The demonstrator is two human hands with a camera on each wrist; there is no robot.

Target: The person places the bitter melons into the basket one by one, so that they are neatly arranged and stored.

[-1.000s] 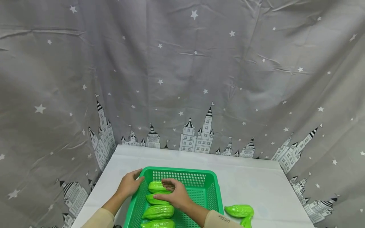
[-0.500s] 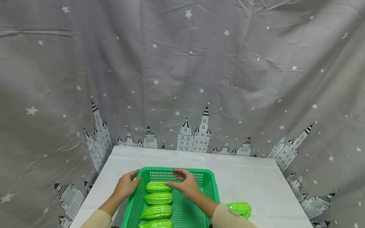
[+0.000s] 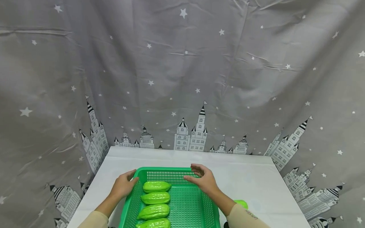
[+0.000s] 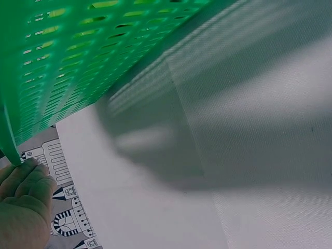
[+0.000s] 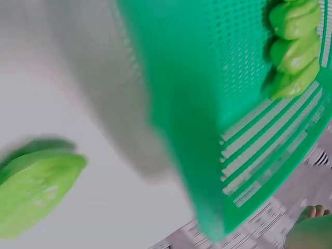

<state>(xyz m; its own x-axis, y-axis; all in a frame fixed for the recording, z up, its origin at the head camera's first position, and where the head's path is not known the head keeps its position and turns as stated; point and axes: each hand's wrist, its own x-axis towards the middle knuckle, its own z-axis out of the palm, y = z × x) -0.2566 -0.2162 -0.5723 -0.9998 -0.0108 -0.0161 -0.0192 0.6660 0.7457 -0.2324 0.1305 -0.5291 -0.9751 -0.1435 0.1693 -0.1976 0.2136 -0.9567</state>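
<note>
A green plastic basket (image 3: 188, 205) stands on the white table. Down its left side lies a column of several glossy, ribbed bitter melons (image 3: 156, 198), side by side. My left hand (image 3: 122, 185) grips the basket's left rim near the back corner, thumb over the edge and fingers outside. In the left wrist view, its fingers (image 4: 31, 181) meet the rim. Over the back right corner hovers my right hand (image 3: 206, 180), thumb and fingers spread apart and holding nothing. Another bitter melon (image 5: 41, 189) lies on the table right of the basket; in the head view the right sleeve partly hides it.
The white tabletop (image 3: 256, 177) runs back to a grey curtain (image 3: 182, 79) printed with stars and castles. The basket's raised slotted walls (image 5: 264, 150) stand between its inside and the bitter melon on the table.
My right hand has drawn back from the bitter melons in the basket, moving right to the back right corner. The left hand stays at the rim. The view has shifted slightly.
</note>
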